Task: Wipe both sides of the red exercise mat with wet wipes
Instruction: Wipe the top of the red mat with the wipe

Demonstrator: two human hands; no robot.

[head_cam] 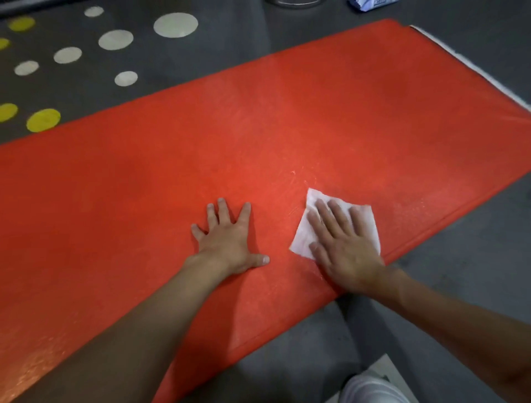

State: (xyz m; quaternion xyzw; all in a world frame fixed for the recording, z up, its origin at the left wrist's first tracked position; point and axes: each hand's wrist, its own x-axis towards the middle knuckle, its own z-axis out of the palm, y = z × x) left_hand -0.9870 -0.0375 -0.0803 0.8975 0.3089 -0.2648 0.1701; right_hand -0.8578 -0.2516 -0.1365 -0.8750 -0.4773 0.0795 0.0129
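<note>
The red exercise mat point(258, 129) lies flat on the grey floor and runs diagonally from lower left to upper right. My left hand point(230, 233) rests palm down on the mat with its fingers spread and holds nothing. My right hand point(342, 244) lies flat on a white wet wipe point(304, 233), pressing it onto the mat near the mat's near edge. The wipe shows around and beyond my fingers. Faint wet streaks shine on the mat beyond the wipe.
The grey floor point(459, 273) has white and yellow dots point(175, 25) at the upper left. A blue and white wipes pack point(370, 4) lies at the top right, next to a metal rim point(293, 3). A white strip point(471, 69) edges the mat's far end. My white shoe point(373, 388) is at the bottom.
</note>
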